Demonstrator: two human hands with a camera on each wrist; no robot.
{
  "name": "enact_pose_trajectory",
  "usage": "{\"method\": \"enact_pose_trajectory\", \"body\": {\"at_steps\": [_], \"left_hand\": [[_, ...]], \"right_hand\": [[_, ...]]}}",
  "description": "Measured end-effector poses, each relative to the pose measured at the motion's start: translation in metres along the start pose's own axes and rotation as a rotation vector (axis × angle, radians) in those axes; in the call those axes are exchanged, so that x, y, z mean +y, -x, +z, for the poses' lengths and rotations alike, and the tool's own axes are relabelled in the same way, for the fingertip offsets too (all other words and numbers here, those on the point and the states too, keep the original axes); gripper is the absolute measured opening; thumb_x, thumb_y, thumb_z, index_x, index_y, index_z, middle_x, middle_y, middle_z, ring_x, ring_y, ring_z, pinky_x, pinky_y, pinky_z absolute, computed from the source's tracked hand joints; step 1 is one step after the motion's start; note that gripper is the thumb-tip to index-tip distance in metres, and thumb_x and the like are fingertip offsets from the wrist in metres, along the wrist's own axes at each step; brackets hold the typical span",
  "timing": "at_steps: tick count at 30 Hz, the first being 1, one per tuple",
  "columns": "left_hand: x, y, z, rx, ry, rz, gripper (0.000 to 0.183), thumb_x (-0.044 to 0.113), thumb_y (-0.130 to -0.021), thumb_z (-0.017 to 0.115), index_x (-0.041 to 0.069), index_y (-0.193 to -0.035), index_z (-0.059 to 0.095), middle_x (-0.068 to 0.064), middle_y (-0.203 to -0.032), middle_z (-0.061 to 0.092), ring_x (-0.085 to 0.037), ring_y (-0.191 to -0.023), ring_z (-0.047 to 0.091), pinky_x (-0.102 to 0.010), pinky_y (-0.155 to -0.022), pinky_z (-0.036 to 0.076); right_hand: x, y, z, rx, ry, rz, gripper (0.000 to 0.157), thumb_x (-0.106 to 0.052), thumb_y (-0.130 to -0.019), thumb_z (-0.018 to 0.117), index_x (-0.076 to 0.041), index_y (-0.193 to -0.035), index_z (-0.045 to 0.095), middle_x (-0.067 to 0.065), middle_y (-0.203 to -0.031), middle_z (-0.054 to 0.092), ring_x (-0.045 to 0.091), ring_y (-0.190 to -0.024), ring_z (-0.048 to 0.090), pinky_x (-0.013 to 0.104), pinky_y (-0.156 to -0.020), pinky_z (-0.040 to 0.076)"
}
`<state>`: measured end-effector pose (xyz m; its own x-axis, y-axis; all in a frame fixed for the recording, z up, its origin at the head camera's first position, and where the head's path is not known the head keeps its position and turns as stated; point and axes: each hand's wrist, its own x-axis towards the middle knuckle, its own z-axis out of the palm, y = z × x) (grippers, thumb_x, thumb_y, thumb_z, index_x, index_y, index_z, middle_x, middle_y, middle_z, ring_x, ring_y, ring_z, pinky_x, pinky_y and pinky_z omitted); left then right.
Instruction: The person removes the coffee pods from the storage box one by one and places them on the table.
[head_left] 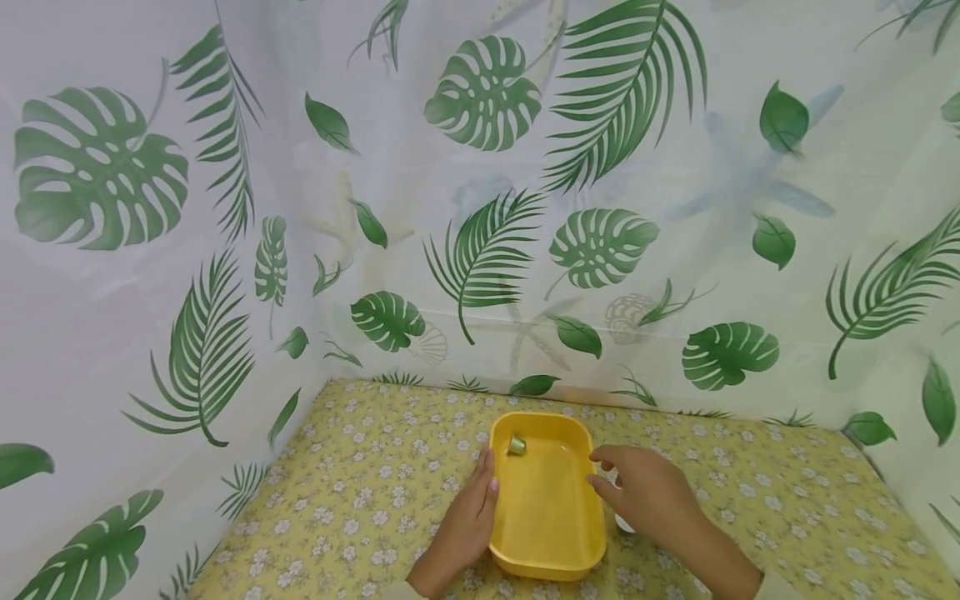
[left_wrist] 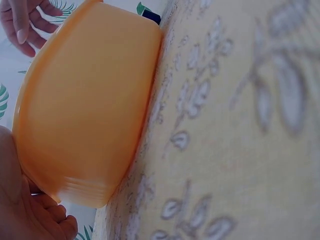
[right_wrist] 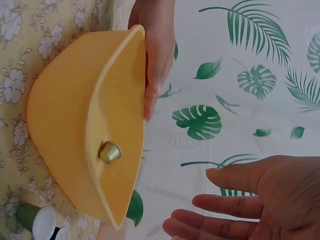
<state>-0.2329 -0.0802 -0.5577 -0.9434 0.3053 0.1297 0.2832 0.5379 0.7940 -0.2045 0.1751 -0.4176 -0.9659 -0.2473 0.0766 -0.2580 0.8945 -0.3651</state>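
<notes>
A yellow plastic tub [head_left: 551, 500] stands upright on the table. Inside, near its far left corner, lies a small gold-green coffee capsule [right_wrist: 110, 152]. My left hand [head_left: 468, 512] rests along the tub's left side, fingers mostly straight against the outer wall and the thumb by the rim. Over the right rim hovers my right hand [head_left: 648, 492], holding nothing. The right wrist view shows its fingers [right_wrist: 225, 205] loosely spread, apart from the tub. Beside the tub's right side is a green capsule with a white lid [right_wrist: 44, 223], mostly hidden under the right hand in the head view.
A dark capsule-like object [right_wrist: 62, 233] sits next to the green one, partly cut off. The table wears a yellow floral cloth [head_left: 375, 467]. White leaf-printed sheets [head_left: 487, 250] rise behind the table and at both sides.
</notes>
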Motion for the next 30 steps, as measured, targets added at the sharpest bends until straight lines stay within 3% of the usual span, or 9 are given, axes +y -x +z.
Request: {"method": "enact_pose_trajectory", "body": {"at_steps": [17, 30], "left_hand": [[-0.001, 0.0, 0.0, 0.009, -0.009, 0.01, 0.069, 0.053, -0.11, 0.016, 0.009, -0.163, 0.012, 0.0, -0.167, 0.004, -0.026, -0.154, 0.014, -0.052, -0.123, 0.018], [-0.001, 0.0, 0.001, 0.024, -0.018, 0.038, 0.066, 0.046, -0.112, 0.016, 0.003, -0.162, 0.014, -0.008, -0.168, 0.007, -0.031, -0.153, 0.017, -0.055, -0.122, 0.02]], "right_hand": [[-0.03, -0.037, 0.002, 0.099, 0.07, -0.127, 0.027, -0.029, -0.091, 0.078, -0.01, -0.11, 0.077, 0.004, -0.101, 0.075, 0.016, -0.078, 0.069, 0.033, -0.062, 0.057], [-0.03, -0.067, 0.027, 0.135, 0.021, -0.104, 0.03, -0.023, -0.091, 0.078, -0.008, -0.116, 0.074, 0.007, -0.104, 0.075, 0.025, -0.092, 0.071, 0.042, -0.074, 0.06]]}}
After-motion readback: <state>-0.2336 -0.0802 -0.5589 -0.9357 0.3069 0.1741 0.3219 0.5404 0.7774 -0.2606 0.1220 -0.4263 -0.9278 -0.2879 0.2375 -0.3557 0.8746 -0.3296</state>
